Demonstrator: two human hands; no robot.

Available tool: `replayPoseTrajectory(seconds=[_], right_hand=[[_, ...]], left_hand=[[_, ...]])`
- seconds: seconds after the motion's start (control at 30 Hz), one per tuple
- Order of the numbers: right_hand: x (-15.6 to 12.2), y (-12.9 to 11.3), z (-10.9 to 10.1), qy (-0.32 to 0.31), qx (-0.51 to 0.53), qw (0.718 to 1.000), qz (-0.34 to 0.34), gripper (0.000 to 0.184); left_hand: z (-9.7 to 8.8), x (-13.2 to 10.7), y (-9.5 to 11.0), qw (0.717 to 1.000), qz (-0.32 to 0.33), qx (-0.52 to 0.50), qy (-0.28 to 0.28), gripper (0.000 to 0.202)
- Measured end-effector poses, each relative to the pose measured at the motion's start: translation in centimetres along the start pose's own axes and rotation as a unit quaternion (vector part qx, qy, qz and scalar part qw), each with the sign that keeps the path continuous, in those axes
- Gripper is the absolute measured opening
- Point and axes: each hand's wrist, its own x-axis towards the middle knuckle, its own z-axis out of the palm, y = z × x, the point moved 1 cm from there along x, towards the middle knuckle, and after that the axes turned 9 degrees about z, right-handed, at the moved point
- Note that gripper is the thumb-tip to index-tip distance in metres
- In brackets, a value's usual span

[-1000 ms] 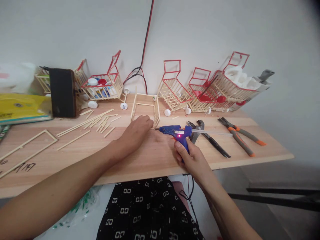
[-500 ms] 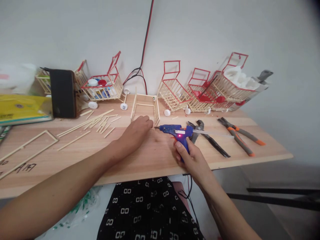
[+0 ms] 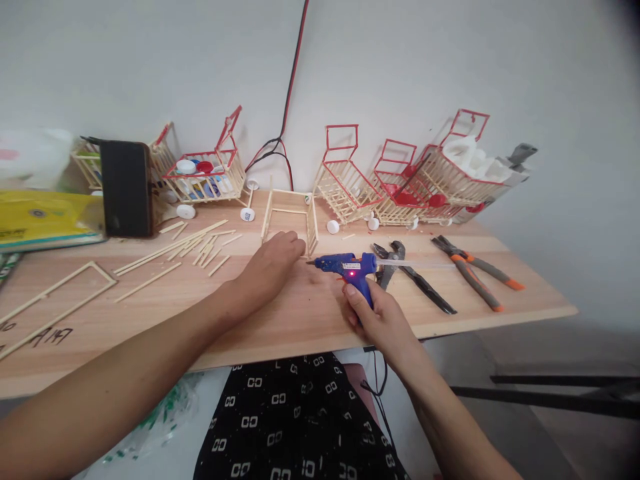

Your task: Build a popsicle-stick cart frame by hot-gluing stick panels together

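A blue hot glue gun (image 3: pixel 345 265) with a lit red light and a clear glue stick in its back is gripped in my right hand (image 3: pixel 375 310). Its nozzle points left, close to the fingertips of my left hand (image 3: pixel 281 260). My left hand is closed at the near side of a small wooden stick frame (image 3: pixel 290 211) standing on the table; what its fingers pinch, if anything, is hidden behind the hand. Left of that hand lie several loose thin wooden sticks (image 3: pixel 200 245).
Black-handled pliers (image 3: pixel 423 287) and orange-grey pliers (image 3: pixel 477 270) lie to the right. Miniature stick shopping carts (image 3: pixel 345 187) line the wall, one with bottle caps (image 3: pixel 204 167). A phone (image 3: pixel 127 188) stands at left by a yellow packet (image 3: pixel 47 217). The table's front edge runs below my wrists.
My right hand has brought the glue gun slightly left and down, its nozzle nearer my left fingertips. My left hand has hardly moved.
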Motion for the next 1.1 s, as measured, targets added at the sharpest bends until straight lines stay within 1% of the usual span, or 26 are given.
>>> replayPoseTrajectory(seconds=[0.13,0.27,0.53,0.67,0.87,1.1], right_hand=[[0.09,-0.15,0.36,-0.007,0.013,1.000,0.025,0.035],[0.11,-0.03,0.51,-0.015,0.039,0.999,0.023,0.035],[0.16,0.04,0.48,-0.025,0.095,0.994,0.042,0.037],[-0.01,0.01,0.47,-0.031,0.093,0.994,0.052,0.037],[-0.22,0.06,0.69,-0.045,0.117,0.990,0.066,0.037],[-0.07,0.12,0.75,-0.043,0.127,0.988,0.072,0.038]], left_hand=[[-0.24,0.07,0.29,1.000,-0.009,0.007,-0.009,0.021],[-0.41,0.14,0.54,1.000,-0.018,0.009,-0.009,0.022],[-0.29,0.10,0.28,1.000,-0.018,0.008,-0.017,0.023],[-0.33,0.15,0.29,1.000,-0.023,0.006,-0.017,0.023],[-0.15,0.08,0.14,1.000,-0.012,0.001,0.002,0.023],[-0.11,0.05,0.09,1.000,-0.013,0.000,-0.005,0.021]])
